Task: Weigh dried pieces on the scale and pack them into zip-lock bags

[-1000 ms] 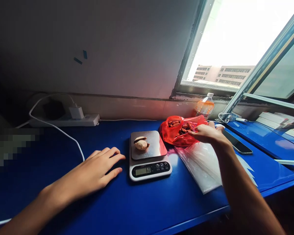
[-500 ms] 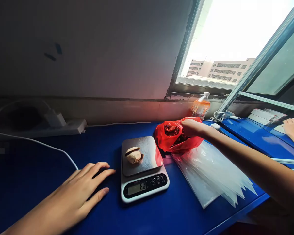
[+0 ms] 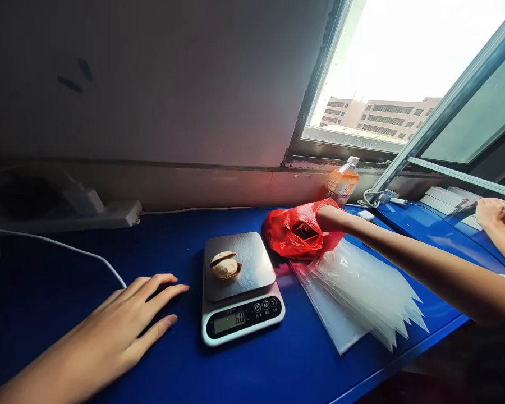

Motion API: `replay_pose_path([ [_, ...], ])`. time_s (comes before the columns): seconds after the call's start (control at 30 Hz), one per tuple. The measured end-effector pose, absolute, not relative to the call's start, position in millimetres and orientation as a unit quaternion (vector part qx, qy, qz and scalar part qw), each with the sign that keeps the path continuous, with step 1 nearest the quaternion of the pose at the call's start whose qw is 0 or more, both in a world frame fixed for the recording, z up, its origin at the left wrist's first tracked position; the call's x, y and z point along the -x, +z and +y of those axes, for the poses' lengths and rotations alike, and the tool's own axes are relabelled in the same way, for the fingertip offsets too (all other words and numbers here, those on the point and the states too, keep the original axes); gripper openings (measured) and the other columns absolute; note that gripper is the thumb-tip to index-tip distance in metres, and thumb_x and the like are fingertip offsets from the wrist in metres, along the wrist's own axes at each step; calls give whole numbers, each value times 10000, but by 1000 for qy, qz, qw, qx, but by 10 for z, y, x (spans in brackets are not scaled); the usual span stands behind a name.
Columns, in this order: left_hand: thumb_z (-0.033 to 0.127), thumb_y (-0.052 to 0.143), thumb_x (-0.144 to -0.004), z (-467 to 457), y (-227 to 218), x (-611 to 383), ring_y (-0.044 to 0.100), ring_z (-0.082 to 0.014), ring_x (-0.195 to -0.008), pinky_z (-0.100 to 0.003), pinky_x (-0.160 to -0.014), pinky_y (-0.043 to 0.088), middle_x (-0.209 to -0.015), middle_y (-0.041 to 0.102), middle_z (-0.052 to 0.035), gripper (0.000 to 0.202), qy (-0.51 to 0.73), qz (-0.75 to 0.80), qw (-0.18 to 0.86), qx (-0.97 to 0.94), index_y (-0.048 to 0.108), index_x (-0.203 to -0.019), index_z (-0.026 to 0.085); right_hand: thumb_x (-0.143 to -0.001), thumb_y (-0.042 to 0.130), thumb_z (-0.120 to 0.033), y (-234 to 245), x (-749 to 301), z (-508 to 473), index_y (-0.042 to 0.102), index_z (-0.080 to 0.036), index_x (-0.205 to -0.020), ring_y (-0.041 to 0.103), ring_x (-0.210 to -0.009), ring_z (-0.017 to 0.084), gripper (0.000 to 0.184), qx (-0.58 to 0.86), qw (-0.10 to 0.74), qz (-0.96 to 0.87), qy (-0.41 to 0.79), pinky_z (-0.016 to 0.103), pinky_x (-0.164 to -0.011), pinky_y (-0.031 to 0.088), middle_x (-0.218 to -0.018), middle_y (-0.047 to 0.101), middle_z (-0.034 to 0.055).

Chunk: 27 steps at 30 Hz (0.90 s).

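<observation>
A white kitchen scale [image 3: 243,324] with a steel plate stands on the blue table, its display reading 6.0. Several pale, curved dried pieces with brown edges [image 3: 226,267] lie on the plate. My left hand [image 3: 138,314] rests on the table left of the scale, fingers spread, holding nothing. A crinkled red plastic bag [image 3: 284,227] sits behind and right of the scale, with dark reddish-brown contents in its opening. My right hand [image 3: 329,216] is inside this bag up to about the wrist; its fingers are hidden.
Clear plastic bags [image 3: 362,292] lie fanned out right of the scale. An orange drink bottle [image 3: 342,180] stands behind the red bag by the window. A power strip [image 3: 118,216] with a white cable runs along the wall. At far right, another person's hands [image 3: 493,212] show beyond a metal frame.
My right hand has gone deeper into the red bag, whose opening has shifted and narrowed. The view has moved slightly. My left hand and the pieces on the scale stay as they were.
</observation>
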State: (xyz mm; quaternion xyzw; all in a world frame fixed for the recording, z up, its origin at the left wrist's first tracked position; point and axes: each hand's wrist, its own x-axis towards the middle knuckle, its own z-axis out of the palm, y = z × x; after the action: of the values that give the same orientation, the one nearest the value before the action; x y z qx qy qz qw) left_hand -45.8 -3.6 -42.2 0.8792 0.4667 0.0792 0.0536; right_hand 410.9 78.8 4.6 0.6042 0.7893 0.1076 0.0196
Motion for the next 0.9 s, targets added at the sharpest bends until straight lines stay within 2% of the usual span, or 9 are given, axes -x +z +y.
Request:
replay_pose_path([
  [0.13, 550, 444, -859, -11, -356, 465, 603, -282, -1099, -396, -898, 524, -1260, 598, -10, 434, 57, 475, 77, -875, 599, -1226, 378, -770, 546, -198, 41, -4130, 695, 677, -85, -729, 618, -738, 178, 177, -610, 42, 781, 128, 236, -655, 385, -808, 704, 158],
  [0.27, 540, 446, -870, -5, -320, 464, 595, -247, -1077, -360, -899, 513, -1257, 580, -11, 432, 58, 477, 86, -873, 587, -1236, 359, -802, 495, -226, 4, -4191, 605, 700, -142, -789, 634, -755, 193, 222, -612, 45, 779, 131, 258, -679, 399, -826, 711, 122],
  [0.47, 558, 444, -866, 2, -301, 393, 569, -252, -1092, -368, -911, 496, -1255, 571, -21, 453, 55, 485, 92, -868, 585, -1237, 340, -808, 537, -302, -55, -4219, 707, 714, -174, -867, 628, -793, 174, 227, -576, 56, 807, 118, 234, -673, 409, -920, 714, 93],
  [0.6, 566, 437, -872, 13, -289, 375, 549, -248, -1122, -363, -934, 477, -1267, 558, -26, 461, 58, 488, 100, -865, 574, -1245, 332, -820, 503, -255, 0, -4209, 718, 709, -144, -768, 611, -704, 164, 240, -580, 39, 802, 135, 238, -628, 395, -802, 707, 92],
  [0.67, 557, 435, -875, 12, -285, 377, 555, -244, -1116, -355, -931, 477, -1258, 564, -31, 454, 65, 490, 101, -863, 584, -1236, 324, -828, 471, -214, 57, -4205, 631, 703, -140, -752, 608, -694, 164, 255, -586, 22, 797, 144, 244, -634, 400, -770, 700, 90],
  [0.77, 539, 438, -881, 14, -301, 392, 568, -237, -1100, -340, -922, 480, -1247, 572, -37, 443, 72, 485, 97, -866, 585, -1237, 322, -845, 446, -171, 126, -4175, 382, 699, -158, -867, 621, -804, 174, 255, -583, -19, 799, 148, 251, -710, 430, -867, 708, 84],
  [0.9, 530, 451, -887, 45, -354, 422, 573, -236, -1082, -332, -902, 481, -1240, 576, -44, 426, 83, 465, 77, -878, 578, -1243, 331, -908, 413, -225, 124, -4075, -47, 666, -167, -988, 617, -917, 204, 271, -551, -173, 807, 119, 305, -792, 469, -1002, 689, 99],
])
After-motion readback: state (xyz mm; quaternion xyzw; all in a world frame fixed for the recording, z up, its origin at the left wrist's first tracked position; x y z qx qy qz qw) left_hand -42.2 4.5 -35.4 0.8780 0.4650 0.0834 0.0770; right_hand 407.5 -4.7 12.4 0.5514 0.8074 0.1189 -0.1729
